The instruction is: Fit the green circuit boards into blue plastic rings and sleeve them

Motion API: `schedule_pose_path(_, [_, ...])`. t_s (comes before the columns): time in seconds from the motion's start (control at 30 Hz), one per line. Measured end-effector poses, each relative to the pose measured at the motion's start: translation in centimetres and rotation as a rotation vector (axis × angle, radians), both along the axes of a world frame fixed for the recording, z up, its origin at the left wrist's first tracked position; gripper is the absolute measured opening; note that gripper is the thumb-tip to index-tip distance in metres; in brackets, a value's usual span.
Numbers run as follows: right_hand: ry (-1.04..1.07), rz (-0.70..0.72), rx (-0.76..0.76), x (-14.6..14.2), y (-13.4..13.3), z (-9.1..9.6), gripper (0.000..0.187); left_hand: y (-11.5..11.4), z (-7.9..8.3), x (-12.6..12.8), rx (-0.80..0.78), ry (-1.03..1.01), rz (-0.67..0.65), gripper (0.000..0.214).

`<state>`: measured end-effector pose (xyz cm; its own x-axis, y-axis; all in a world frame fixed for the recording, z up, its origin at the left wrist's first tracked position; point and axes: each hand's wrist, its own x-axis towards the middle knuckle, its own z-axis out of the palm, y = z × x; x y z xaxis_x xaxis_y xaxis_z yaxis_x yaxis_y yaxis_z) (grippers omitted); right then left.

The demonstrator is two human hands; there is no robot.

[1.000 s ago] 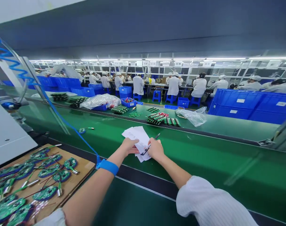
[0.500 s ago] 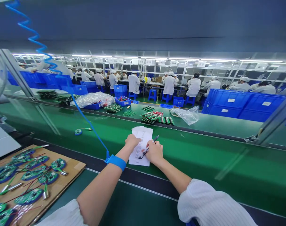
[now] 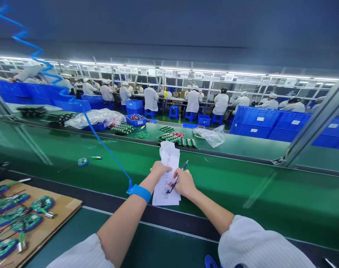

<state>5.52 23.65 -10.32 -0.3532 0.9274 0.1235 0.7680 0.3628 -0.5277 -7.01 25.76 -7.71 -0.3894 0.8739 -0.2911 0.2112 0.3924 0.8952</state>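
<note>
Several white printed paper slips (image 3: 166, 199) lie fanned in a loose stack in front of me, over the green work surface. My left hand (image 3: 160, 170) grips their left side, its thumb across the top sheet and its other fingers mostly hidden. A blue wrist strap (image 3: 141, 192) with a coiled blue cord is around my left wrist. At the right edge of the slips, my right hand (image 3: 186, 183) is closed around a black-and-clear pen (image 3: 185, 165). The pen slants, one end up to the right and the other low over the paper. Whether its tip touches the paper I cannot tell.
At the left, wired circuit boards (image 3: 27, 222) lie on a cardboard sheet (image 3: 62, 208). One small wired board (image 3: 83, 161) sits on the green surface. Beyond the ledge are green board panels (image 3: 187, 142), a plastic bag (image 3: 212, 136) and blue bins (image 3: 254, 120). Co-workers in white sit farther back.
The slips now reach farther up and are more fanned out, and my left thumb lies across a different part. The view has turned slightly right. The pen stays in my right hand.
</note>
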Motion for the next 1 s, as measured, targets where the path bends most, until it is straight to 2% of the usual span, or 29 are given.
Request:
schedule_pose_path(0.1, [0.093, -0.033, 0.003, 2.0, 0.0, 1.1, 0.021, -1.5, 1.0, 1.0, 0.072, -0.129, -0.056, 0.025])
schedule_pose_path(0.2, [0.244, -0.082, 0.005, 4.2, -1.3, 4.2, 0.024, -5.2, 3.9, 1.1, 0.199, -0.273, -0.116, 0.024])
schedule_pose_path(0.27, [0.355, -0.042, -0.028, 5.3, -3.3, 6.8, 0.030, -8.8, 6.3, 0.9, 0.276, -0.360, -0.172, 0.026])
schedule_pose_path(0.33, [0.437, 0.070, -0.101, 5.9, -6.2, 9.2, 0.030, -12.6, 8.4, 0.5, 0.306, -0.419, -0.197, 0.029])
schedule_pose_path(0.43, [0.584, 0.226, -0.358, 5.7, -11.1, 11.1, 0.033, -17.3, 10.1, 0.2, 0.320, -0.466, -0.175, 0.031])
schedule_pose_path(0.53, [0.785, 0.286, -0.668, 4.9, -15.0, 11.1, 0.034, -20.3, 10.3, -0.2, 0.306, -0.504, -0.147, 0.029])
schedule_pose_path(0.6, [0.866, 0.302, -0.776, 4.3, -16.8, 10.5, 0.034, -21.8, 10.1, -0.6, 0.281, -0.533, -0.144, 0.027])
schedule_pose_path(0.8, [0.884, 0.362, -0.895, 3.8, -19.0, 9.1, 0.026, -25.6, 9.3, -2.4, 0.187, -0.611, -0.116, 0.026])
schedule_pose_path(1.0, [0.831, 0.389, -0.961, 3.0, -20.1, 8.9, 0.025, -28.0, 7.7, -3.4, 0.221, -0.671, -0.142, 0.035])
